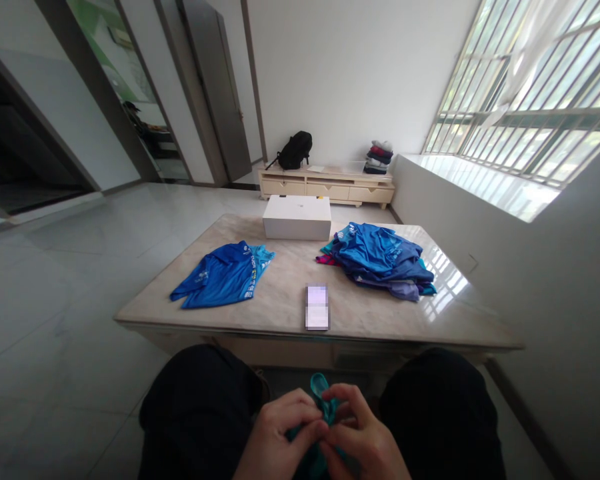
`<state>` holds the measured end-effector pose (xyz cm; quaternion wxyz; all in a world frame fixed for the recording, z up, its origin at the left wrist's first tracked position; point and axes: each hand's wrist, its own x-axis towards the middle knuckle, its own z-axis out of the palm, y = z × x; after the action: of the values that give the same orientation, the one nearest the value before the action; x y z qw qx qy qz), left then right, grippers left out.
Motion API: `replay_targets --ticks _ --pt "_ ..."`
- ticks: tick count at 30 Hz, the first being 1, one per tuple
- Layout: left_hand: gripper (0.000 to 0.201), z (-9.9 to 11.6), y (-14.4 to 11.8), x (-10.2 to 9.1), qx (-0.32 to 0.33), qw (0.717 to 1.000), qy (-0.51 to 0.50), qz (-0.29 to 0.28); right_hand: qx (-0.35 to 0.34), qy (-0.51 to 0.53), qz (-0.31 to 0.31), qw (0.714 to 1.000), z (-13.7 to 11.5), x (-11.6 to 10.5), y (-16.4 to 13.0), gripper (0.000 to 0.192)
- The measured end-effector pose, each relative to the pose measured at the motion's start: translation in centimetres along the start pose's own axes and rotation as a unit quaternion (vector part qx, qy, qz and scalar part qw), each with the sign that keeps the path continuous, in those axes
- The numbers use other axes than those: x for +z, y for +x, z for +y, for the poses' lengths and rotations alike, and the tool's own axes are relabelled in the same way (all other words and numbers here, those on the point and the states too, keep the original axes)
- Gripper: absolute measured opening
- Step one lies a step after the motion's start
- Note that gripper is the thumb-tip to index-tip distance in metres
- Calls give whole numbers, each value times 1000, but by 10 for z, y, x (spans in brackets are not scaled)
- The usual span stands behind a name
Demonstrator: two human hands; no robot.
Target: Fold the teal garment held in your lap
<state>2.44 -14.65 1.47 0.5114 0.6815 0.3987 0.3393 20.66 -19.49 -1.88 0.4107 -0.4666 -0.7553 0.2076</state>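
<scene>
Between my knees, low in the head view, a teal piece of thin, shiny fabric (319,383) is bunched up in both hands. My left hand (286,430) pinches it from the left with thumb and forefinger. From the right my right hand (363,433) grips it, and the fingertips of the two hands meet. A small loop of the fabric sticks up above the fingers; the rest hangs below, largely hidden by the hands. What kind of garment it is cannot be made out.
On the marble-topped table (280,313) ahead lie a blue shirt (223,273) at left, a heap of blue clothes (377,257) at right, a phone (317,307) near the front edge and a white box (297,217) behind. A low cabinet (330,193) bears a black backpack (296,151) and folded clothes (379,157).
</scene>
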Motion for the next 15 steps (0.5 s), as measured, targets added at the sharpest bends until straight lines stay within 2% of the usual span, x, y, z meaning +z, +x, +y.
replay_targets --ticks 6,12,15 --pt "42 -4 0 5 -22 999 -15 28 -3 -59 -27 998 -1 -3 2 17" --pt "36 -6 1 0 -35 998 -32 -28 -22 -119 -19 992 3 1 -2 19" --pt "36 -8 3 -6 -63 991 -104 -60 -24 -143 -58 988 1 -2 -3 11"
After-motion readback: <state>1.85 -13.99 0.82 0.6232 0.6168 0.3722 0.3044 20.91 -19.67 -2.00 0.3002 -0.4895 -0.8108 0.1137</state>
